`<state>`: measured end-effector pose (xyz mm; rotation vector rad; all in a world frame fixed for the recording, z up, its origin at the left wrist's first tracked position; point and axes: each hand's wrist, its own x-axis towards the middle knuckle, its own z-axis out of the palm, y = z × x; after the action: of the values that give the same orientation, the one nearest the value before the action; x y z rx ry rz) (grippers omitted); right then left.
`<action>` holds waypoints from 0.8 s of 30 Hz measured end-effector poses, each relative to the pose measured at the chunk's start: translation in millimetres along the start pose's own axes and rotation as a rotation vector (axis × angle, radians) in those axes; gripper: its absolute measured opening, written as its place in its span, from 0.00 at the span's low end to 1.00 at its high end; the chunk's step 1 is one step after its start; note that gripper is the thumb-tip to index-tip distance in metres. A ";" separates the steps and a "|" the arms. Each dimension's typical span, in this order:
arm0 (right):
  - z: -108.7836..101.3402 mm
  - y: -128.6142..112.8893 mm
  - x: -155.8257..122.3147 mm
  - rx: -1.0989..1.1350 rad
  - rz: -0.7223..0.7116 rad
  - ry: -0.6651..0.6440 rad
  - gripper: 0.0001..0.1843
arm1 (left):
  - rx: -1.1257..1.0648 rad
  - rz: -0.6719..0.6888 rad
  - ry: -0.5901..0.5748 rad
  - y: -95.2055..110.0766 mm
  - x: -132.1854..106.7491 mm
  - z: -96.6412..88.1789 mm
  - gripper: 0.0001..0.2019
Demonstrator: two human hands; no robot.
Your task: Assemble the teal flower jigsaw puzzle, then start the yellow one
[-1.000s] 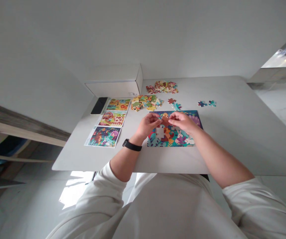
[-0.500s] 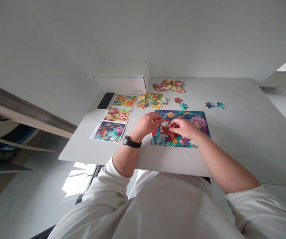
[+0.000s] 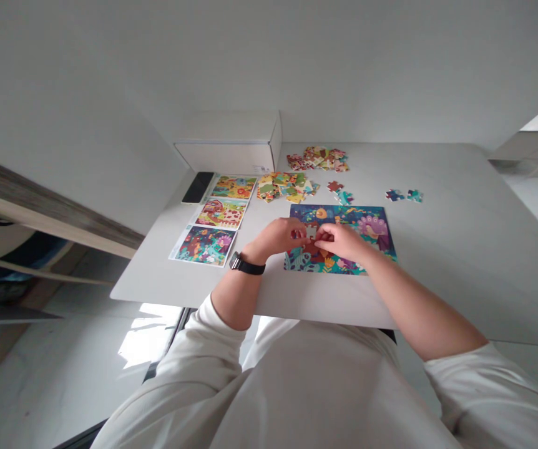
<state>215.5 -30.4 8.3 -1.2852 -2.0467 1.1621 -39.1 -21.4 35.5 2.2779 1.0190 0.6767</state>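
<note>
Left hand (image 3: 273,239) and right hand (image 3: 342,242) are closing together over the jigsaw puzzle (image 3: 344,218). Their fingertips (image 3: 318,242) are nearly touching, but I can't tell whether they're clamping anything.

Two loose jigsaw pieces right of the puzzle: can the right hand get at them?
Probably yes: the right hand is over the puzzle, with nothing between it and the two loose pieces.

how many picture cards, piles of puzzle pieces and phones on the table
printed picture cards: 3
piles of jigsaw pieces: 2
smartphone: 1
total: 6
</note>
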 end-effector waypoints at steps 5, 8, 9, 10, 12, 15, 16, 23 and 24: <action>-0.1 -5.6 -1.8 -0.151 -0.054 0.019 0.04 | 0.010 -0.012 -0.015 -2.2 -0.2 0.1 0.09; -1.1 -8.5 -2.1 -0.229 -0.081 0.028 0.03 | 0.044 -0.005 -0.020 -4.5 -0.5 1.5 0.07; -1.5 -9.1 -2.1 -0.249 -0.089 0.031 0.03 | 0.053 -0.004 -0.015 -5.7 -0.5 2.5 0.07; -1.8 -9.5 -2.0 -0.267 -0.097 0.033 0.03 | 0.063 -0.004 -0.009 -7.2 -0.5 3.8 0.07; -2.5 -9.5 -1.7 -0.298 -0.114 0.039 0.03 | 0.086 -0.005 -0.003 -10.3 -0.4 6.5 0.06; -2.9 -7.9 -1.3 -0.343 -0.125 0.045 0.04 | 0.115 -0.009 -0.009 -13.9 0.2 10.1 0.06; -2.8 -7.3 -1.2 -0.354 -0.121 0.040 0.04 | 0.123 -0.010 -0.010 -14.5 0.6 10.8 0.06; 0.2 -5.6 -0.7 -0.441 -0.097 0.021 0.02 | 0.164 0.023 -0.019 -13.2 2.7 10.2 0.05; 0.6 -5.5 -0.7 -0.461 -0.097 0.023 0.02 | 0.166 0.022 -0.023 -13.2 2.4 9.6 0.04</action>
<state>212.6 -32.4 12.6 -1.3687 -2.4185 0.6469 -38.3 -14.7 20.4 2.4363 1.0760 0.5933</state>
